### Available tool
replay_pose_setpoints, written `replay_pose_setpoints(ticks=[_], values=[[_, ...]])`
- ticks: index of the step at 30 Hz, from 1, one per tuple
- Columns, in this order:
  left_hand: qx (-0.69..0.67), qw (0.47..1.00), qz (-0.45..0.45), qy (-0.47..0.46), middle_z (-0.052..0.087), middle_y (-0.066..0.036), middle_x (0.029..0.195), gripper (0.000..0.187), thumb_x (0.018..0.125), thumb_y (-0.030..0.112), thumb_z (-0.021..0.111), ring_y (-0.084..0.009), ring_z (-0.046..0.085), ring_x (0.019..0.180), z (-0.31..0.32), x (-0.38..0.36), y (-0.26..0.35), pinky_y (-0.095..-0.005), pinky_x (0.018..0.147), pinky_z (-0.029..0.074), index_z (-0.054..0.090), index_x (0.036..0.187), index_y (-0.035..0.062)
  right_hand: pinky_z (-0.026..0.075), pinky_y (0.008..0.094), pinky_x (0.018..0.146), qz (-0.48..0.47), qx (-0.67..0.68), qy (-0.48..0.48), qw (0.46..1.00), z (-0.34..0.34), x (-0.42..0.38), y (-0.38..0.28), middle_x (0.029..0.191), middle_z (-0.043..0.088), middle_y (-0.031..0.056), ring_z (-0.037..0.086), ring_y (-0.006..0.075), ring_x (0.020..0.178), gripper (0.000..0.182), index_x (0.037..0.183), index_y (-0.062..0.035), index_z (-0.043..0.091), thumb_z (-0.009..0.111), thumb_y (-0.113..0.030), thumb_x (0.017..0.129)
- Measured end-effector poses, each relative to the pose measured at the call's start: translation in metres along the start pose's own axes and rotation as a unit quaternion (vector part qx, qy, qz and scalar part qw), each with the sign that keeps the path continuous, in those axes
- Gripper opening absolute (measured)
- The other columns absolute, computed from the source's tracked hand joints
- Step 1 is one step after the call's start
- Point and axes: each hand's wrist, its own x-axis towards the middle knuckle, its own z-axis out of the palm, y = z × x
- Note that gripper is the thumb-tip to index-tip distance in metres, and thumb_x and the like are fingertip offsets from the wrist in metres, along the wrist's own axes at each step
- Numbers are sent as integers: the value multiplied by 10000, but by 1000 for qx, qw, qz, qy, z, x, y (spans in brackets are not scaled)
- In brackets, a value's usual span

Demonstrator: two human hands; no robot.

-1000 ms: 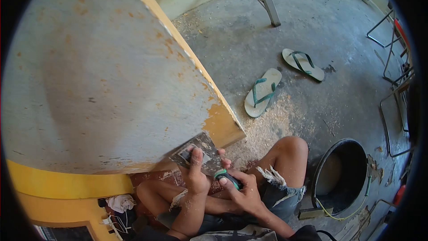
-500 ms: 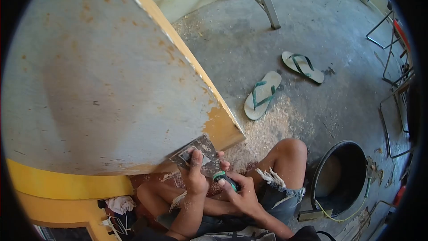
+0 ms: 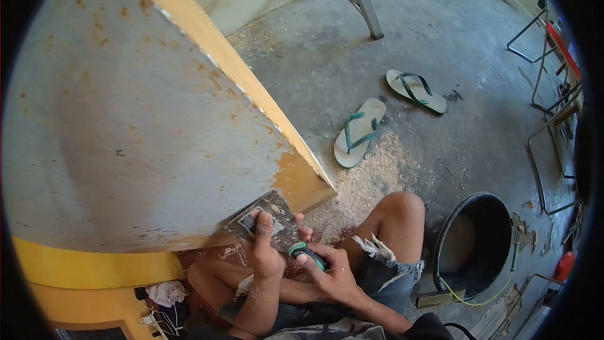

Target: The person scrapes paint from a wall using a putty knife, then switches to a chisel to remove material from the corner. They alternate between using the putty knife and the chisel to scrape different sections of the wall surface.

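Note:
A wide putty knife lies across my lap, its smeared metal blade (image 3: 281, 209) up against the near edge of a large grey-coated wooden panel (image 3: 145, 132). My right hand (image 3: 333, 277) is closed around its green and black handle (image 3: 307, 254), thumb on top. With my left hand (image 3: 267, 258) I grip the blade, thumb laid over its face and fingers behind it, some tips showing past the far side. Pale dust speckles both hands. Patches of bare tan wood show at the panel's corner.
Shavings (image 3: 377, 170) cover the floor beside the panel corner. Two flip-flops (image 3: 360, 132) lie beyond them. A black bucket (image 3: 475, 245) stands right of my knee, with a wooden strip (image 3: 434, 300) by it. Further off are a ladder leg (image 3: 362, 0) and folding chairs (image 3: 541, 170).
The whole view has shifted slightly, so the floor items sit further left. Both hands keep their hold on the putty knife, with little change in pose.

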Motion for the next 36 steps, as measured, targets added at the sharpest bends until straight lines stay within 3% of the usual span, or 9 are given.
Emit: replay_pose_setpoints(ticks=[7, 10, 17, 23, 25, 31, 33, 34, 36], values=[[5, 1000, -23, -15, 673, -223, 845, 301, 969, 277, 603, -311, 680, 624, 4, -3, 5, -424, 566, 600, 529, 1084, 9, 489, 261, 617, -26, -2, 7, 1000, -1, 1, -6, 686, 661, 100, 589, 63, 647, 227, 1041, 22, 692, 670, -175, 930], [-27, 999, -35, 14, 675, -218, 844, 329, 962, 303, 616, -307, 682, 625, 0, 3, -3, -416, 562, 599, 534, 1076, 6, 487, 257, 609, 56, -30, -24, 998, -4, 6, -3, 682, 664, 99, 593, 62, 645, 223, 1033, 24, 692, 671, -172, 929], [-10, 1000, -16, 14, 671, -233, 845, 327, 994, 292, 551, -299, 673, 600, 3, 2, 1, -403, 543, 588, 513, 1092, -18, 499, 257, 633, 21, -7, -3, 1000, -2, 11, -24, 691, 674, 101, 600, 56, 672, 226, 1013, 26, 702, 678, -181, 927], [46, 998, -13, 27, 648, -192, 805, 358, 985, 389, 549, -297, 633, 533, 1, -1, -3, -410, 482, 548, 482, 1135, 71, 503, 263, 632, 60, -31, -11, 998, 1, 1, -12, 703, 679, 103, 588, 46, 681, 235, 1030, 27, 700, 692, -180, 919], [-27, 999, -32, 8, 671, -218, 854, 324, 987, 296, 570, -302, 674, 638, -6, 0, -5, -425, 583, 591, 506, 1135, 16, 486, 260, 612, 30, 5, 12, 999, 4, 1, -9, 677, 650, 91, 553, 48, 655, 242, 1036, 29, 696, 683, -185, 925], [-8, 999, -30, -43, 678, -226, 909, 336, 987, 295, 578, -315, 695, 680, 0, 9, 6, -406, 599, 606, 523, 1121, -8, 457, 276, 584, 38, -45, -2, 998, 6, 14, 0, 648, 599, 87, 502, 59, 622, 210, 1006, 15, 693, 661, -179, 932], [-17, 996, -43, -81, 680, -228, 931, 354, 977, 295, 604, -301, 701, 691, 12, 9, 19, -400, 594, 609, 525, 1124, -18, 414, 279, 550, -63, 20, 49, 997, 10, 12, -5, 665, 599, 67, 457, 57, 605, 235, 977, 18, 684, 649, -212, 946], [9, 989, -60, -135, 683, -217, 998, 437, 977, 303, 613, -290, 711, 799, 14, 8, 29, -400, 721, 611, 504, 1232, -35, 414, 279, 550, -58, 12, 44, 997, 11, 5, -2, 665, 599, 67, 457, 57, 605, 235, 977, 18, 684, 649, -212, 946], [30, 983, -6, -181, 680, -210, 1041, 505, 980, 328, 607, -284, 707, 864, -4, 3, 13, -391, 795, 591, 471, 1303, -35, 373, 248, 487, -47, 80, 59, 994, 6, -1, 5, 651, 566, 28, 442, 56, 543, 248, 955, 0, 629, 609, -247, 975]])
